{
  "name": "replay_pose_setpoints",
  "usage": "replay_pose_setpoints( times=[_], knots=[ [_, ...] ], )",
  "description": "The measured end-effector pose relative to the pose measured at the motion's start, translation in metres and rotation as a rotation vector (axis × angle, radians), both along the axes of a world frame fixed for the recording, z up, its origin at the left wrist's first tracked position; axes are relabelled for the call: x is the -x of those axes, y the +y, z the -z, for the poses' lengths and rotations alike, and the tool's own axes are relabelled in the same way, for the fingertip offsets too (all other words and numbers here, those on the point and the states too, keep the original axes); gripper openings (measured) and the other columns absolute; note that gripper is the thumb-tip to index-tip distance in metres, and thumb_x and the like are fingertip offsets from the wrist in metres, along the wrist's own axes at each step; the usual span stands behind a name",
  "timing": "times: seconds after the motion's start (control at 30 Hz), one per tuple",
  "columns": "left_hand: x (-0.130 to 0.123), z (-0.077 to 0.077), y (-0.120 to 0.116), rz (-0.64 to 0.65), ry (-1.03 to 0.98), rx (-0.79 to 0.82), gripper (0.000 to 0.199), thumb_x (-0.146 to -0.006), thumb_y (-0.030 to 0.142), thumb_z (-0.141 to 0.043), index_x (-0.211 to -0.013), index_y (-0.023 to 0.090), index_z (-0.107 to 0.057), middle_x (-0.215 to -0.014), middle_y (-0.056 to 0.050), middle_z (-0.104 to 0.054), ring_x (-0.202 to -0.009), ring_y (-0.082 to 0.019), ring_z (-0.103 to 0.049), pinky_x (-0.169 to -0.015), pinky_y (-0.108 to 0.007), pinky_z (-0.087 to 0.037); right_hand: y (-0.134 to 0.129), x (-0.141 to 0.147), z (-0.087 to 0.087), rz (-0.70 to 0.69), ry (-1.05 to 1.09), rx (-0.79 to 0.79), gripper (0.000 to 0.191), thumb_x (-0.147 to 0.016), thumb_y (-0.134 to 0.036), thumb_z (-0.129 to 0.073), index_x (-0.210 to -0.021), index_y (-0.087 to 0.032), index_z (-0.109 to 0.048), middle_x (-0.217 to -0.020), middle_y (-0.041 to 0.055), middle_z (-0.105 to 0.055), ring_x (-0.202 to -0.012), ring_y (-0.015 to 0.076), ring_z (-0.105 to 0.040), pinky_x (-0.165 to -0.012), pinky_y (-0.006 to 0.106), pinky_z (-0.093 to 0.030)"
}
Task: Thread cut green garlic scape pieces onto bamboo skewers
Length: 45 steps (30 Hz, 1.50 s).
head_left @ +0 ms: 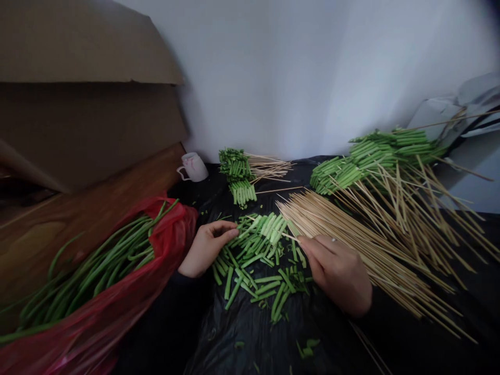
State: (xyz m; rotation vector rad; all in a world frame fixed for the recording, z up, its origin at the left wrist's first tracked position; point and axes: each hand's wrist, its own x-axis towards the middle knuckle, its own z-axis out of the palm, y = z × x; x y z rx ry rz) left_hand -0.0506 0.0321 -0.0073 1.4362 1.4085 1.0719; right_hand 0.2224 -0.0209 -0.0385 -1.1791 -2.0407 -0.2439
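Observation:
My right hand (338, 271) is closed around a bamboo skewer (289, 236). The skewer's visible part points left, toward a row of pale green cut stem pieces (271, 227), which look like garlic scapes; whether it passes through them I cannot tell. Thumb and forefinger of my left hand (211, 246) are pinched together at the left edge of the row, and what lies between them is hidden. Below and between both hands, loose cut stems (250, 276) are scattered on black plastic sheeting (230, 346).
Bare skewers (351, 245) lie in a big pile at right. Behind them are stacked filled skewers (375, 156), with a smaller stack (236, 166) at the back. A red bag (172, 229) of long stems (97, 271), a white mug (194, 167) and a cardboard box (89, 130) stand left.

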Motion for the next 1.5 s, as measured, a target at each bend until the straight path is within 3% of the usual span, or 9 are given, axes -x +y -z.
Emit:
replay_pose_setpoints(
  times=[0.17, 0.37, 0.83, 1.23, 1.5],
  knots=[
    [-0.004, 0.005, 0.0, -0.031, -0.43, 0.207, 0.035, -0.061, 0.032, -0.085, -0.092, 0.017, -0.077, -0.091, -0.005, -0.074, -0.08, -0.014, -0.062, -0.072, -0.023, -0.048, -0.002, 0.003, -0.002, -0.023, 0.001, -0.021, 0.025, -0.092, -0.013, -0.045, -0.102, -0.013, -0.068, -0.072, 0.0045, -0.062, -0.068, 0.015, -0.059, -0.066, 0.028, -0.043],
    [-0.004, 0.004, 0.001, 0.004, -0.59, 0.296, 0.034, -0.061, 0.026, -0.086, -0.091, 0.015, -0.076, -0.087, -0.006, -0.073, -0.077, -0.012, -0.063, -0.066, -0.02, -0.05, -0.004, 0.006, 0.003, -0.043, 0.02, -0.022, 0.025, -0.091, -0.01, -0.047, -0.104, -0.013, -0.068, -0.073, 0.0042, -0.062, -0.069, 0.0145, -0.059, -0.065, 0.027, -0.042],
    [-0.007, 0.006, 0.0, 0.038, -0.618, 0.296, 0.032, -0.063, 0.024, -0.085, -0.092, 0.013, -0.076, -0.084, -0.006, -0.074, -0.074, -0.011, -0.064, -0.067, -0.019, -0.051, -0.005, 0.007, 0.006, -0.068, 0.002, -0.014, 0.026, -0.091, -0.01, -0.045, -0.105, -0.013, -0.067, -0.072, 0.0032, -0.06, -0.066, 0.0145, -0.056, -0.062, 0.028, -0.04],
    [-0.008, 0.004, -0.001, -0.059, -0.573, 0.263, 0.03, -0.057, 0.022, -0.088, -0.084, 0.013, -0.078, -0.084, -0.005, -0.075, -0.077, -0.012, -0.064, -0.07, -0.02, -0.051, -0.006, 0.007, 0.004, -0.039, -0.067, -0.044, 0.026, -0.092, -0.01, -0.045, -0.103, -0.013, -0.067, -0.07, 0.0029, -0.059, -0.062, 0.0141, -0.053, -0.06, 0.029, -0.035],
    [-0.012, 0.007, -0.002, -0.059, -0.554, 0.261, 0.03, -0.056, 0.024, -0.088, -0.083, 0.014, -0.078, -0.083, -0.004, -0.075, -0.077, -0.012, -0.064, -0.075, -0.022, -0.049, -0.007, 0.008, 0.006, -0.042, -0.052, -0.03, 0.027, -0.091, -0.009, -0.042, -0.1, -0.012, -0.067, -0.07, 0.0033, -0.058, -0.062, 0.014, -0.052, -0.061, 0.029, -0.035]
  ],
)
